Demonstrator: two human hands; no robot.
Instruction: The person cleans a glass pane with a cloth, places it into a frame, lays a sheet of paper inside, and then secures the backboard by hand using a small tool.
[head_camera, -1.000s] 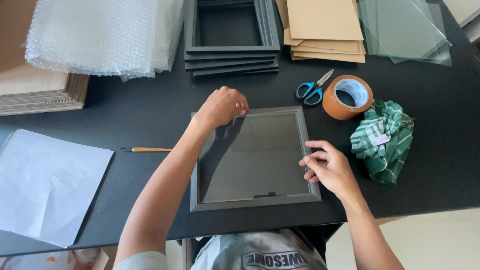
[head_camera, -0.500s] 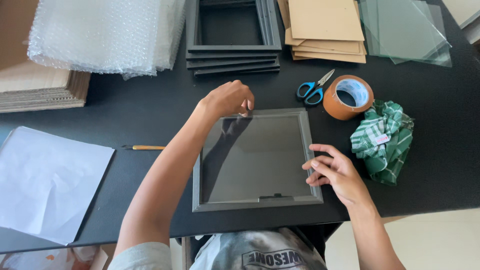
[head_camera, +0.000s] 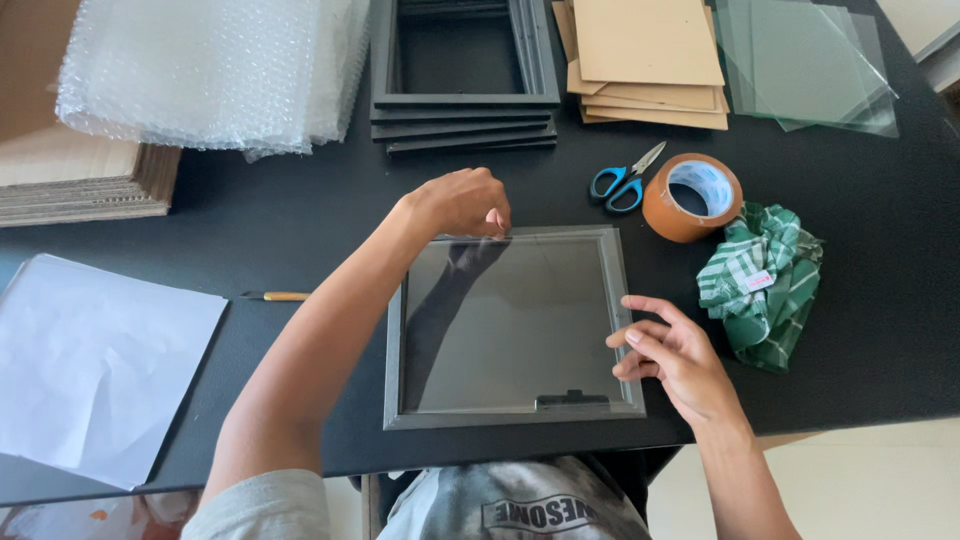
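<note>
— On the far left of the black table (head_camera: 880, 330), what lies there?

— White paper sheets (head_camera: 95, 365) near the front edge, a stack of cardboard (head_camera: 70, 175) behind them with bubble wrap (head_camera: 200, 75) on top, and a pencil (head_camera: 272, 296) just right of the paper.

— And the left hand (head_camera: 462, 203)?

— It reaches across to the far edge of the grey picture frame (head_camera: 512, 328), which lies flat at the table's front edge, straight before the person. The fingers are curled together and seem to pinch the top edge of the glass pane (head_camera: 510, 330) near its left corner; the tips are partly hidden, so I cannot tell exactly how they grip.

— How does the pane sit?

— Inside the frame, roughly flat; whether that far edge is lifted I cannot tell.

— The right hand (head_camera: 672, 362)?

— Against the frame's right rail, low down, fingers spread and slightly bent, tips touching the rail. It holds nothing. So the frame lies left of that hand, and the left hand is the one at the glass.

— Farther right?

— Behind: empty frames (head_camera: 465, 80) stacked, brown backing boards (head_camera: 645, 60), loose glass sheets (head_camera: 810, 60). Nearer: blue-handled scissors (head_camera: 620, 180), a brown tape roll (head_camera: 692, 197), and a crumpled green checked cloth (head_camera: 760, 285).
</note>
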